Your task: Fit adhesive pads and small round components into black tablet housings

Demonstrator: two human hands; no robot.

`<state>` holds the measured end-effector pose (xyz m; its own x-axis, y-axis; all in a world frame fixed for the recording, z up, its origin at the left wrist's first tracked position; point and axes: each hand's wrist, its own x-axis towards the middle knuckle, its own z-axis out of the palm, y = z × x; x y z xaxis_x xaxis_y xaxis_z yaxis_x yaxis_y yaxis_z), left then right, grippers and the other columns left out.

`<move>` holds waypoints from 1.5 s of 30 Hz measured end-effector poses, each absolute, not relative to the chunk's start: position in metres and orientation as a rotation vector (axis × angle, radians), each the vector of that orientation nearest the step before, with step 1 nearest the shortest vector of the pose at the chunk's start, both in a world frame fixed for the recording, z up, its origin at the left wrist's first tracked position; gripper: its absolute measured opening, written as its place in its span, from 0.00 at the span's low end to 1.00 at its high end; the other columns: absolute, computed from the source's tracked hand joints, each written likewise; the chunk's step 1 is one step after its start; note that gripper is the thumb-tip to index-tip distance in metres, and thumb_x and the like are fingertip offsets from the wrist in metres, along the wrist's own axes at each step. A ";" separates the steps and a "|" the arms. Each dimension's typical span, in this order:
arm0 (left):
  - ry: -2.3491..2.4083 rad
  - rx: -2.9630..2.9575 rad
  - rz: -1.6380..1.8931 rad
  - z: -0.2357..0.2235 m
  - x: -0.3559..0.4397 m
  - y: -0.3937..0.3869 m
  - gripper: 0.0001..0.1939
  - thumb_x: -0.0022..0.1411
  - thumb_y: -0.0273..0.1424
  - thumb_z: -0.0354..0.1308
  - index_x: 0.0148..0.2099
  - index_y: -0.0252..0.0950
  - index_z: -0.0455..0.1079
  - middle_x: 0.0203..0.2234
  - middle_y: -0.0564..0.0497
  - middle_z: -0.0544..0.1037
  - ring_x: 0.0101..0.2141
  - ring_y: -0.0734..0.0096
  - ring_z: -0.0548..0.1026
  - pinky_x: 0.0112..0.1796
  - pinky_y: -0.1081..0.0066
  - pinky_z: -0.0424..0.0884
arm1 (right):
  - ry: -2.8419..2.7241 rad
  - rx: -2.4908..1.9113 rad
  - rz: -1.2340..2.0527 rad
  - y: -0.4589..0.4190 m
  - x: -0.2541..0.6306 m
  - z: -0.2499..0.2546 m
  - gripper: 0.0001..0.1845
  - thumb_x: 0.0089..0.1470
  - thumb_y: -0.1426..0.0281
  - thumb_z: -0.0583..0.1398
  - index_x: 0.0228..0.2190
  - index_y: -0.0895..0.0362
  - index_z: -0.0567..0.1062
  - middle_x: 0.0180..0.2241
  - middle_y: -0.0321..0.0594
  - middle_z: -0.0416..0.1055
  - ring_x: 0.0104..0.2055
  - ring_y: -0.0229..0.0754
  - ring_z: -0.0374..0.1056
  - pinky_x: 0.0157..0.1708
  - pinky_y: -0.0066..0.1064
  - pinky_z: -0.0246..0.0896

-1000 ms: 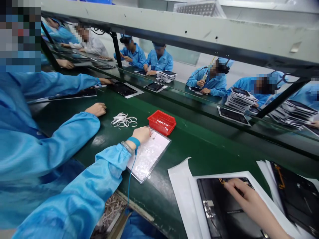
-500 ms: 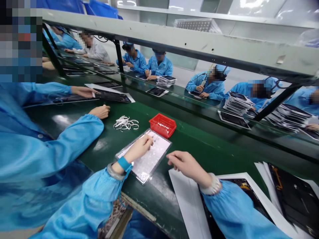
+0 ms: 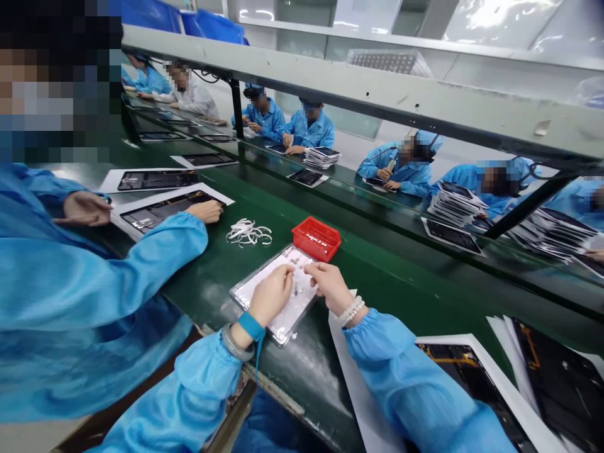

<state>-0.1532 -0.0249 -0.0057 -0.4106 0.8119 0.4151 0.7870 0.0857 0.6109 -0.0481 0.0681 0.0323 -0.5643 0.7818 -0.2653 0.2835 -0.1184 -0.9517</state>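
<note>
Over a shallow clear-edged tray (image 3: 248, 288) with a whitish surface and small parts on it, both my hands are close together. My left hand (image 3: 272, 294) is in a pinch, thumb and fingertips pressed together. Facing it, my right hand (image 3: 329, 286) also pinches, its fingertips a short gap from the left ones. Whatever lies between the fingers is too small to make out. Just behind the tray stands a red bin (image 3: 317, 239) with small white pieces inside. To its left is a loose pile of white strips (image 3: 248, 233).
Black panels on white sheets (image 3: 472, 368) lie at my right, beside another black panel (image 3: 557, 371). On my left a co-worker's hand (image 3: 207, 211) rests on a panel (image 3: 160, 211). A metal shelf beam (image 3: 358, 88) crosses above the green bench (image 3: 401, 270); other people sit beyond.
My right hand has moved left and forward from the tray's right side to meet my left hand over it. The co-worker on the left has drawn a panel closer.
</note>
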 end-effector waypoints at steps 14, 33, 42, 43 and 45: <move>2.402 2.375 1.186 0.005 -0.134 -0.042 0.12 0.68 0.28 0.44 0.39 0.35 0.69 0.32 0.48 0.77 0.33 0.69 0.76 0.36 0.72 0.72 | -2.249 -0.954 1.469 0.051 -0.013 0.047 0.07 0.47 0.77 0.57 0.20 0.56 0.70 0.17 0.28 0.64 0.20 0.32 0.60 0.23 0.24 0.52; 2.297 2.618 1.151 0.014 -0.094 -0.047 0.11 0.68 0.25 0.45 0.39 0.33 0.69 0.31 0.49 0.78 0.33 0.68 0.76 0.37 0.69 0.72 | -2.306 -0.958 1.529 0.050 0.028 0.050 0.09 0.50 0.76 0.54 0.20 0.58 0.66 0.15 0.29 0.61 0.17 0.28 0.56 0.16 0.19 0.49; 2.604 2.389 1.041 0.012 -0.130 -0.040 0.19 0.60 0.16 0.40 0.48 0.28 0.68 0.46 0.36 0.74 0.44 0.55 0.73 0.40 0.60 0.69 | -2.159 -1.118 1.757 0.046 0.034 0.065 0.08 0.52 0.75 0.54 0.23 0.57 0.67 0.12 0.28 0.59 0.15 0.29 0.54 0.13 0.19 0.48; 2.558 2.413 1.029 0.015 -0.126 -0.041 0.21 0.59 0.16 0.41 0.50 0.30 0.67 0.49 0.37 0.73 0.47 0.55 0.71 0.43 0.59 0.68 | -2.151 -1.135 1.792 0.047 0.038 0.066 0.07 0.51 0.75 0.53 0.23 0.58 0.68 0.12 0.28 0.59 0.14 0.29 0.54 0.13 0.19 0.48; 2.388 2.475 1.030 0.022 -0.110 -0.045 0.19 0.62 0.19 0.44 0.53 0.33 0.66 0.51 0.42 0.72 0.50 0.57 0.69 0.46 0.59 0.65 | -2.145 -1.131 1.864 0.048 0.047 0.066 0.08 0.51 0.76 0.53 0.23 0.57 0.68 0.12 0.28 0.59 0.14 0.29 0.54 0.12 0.19 0.48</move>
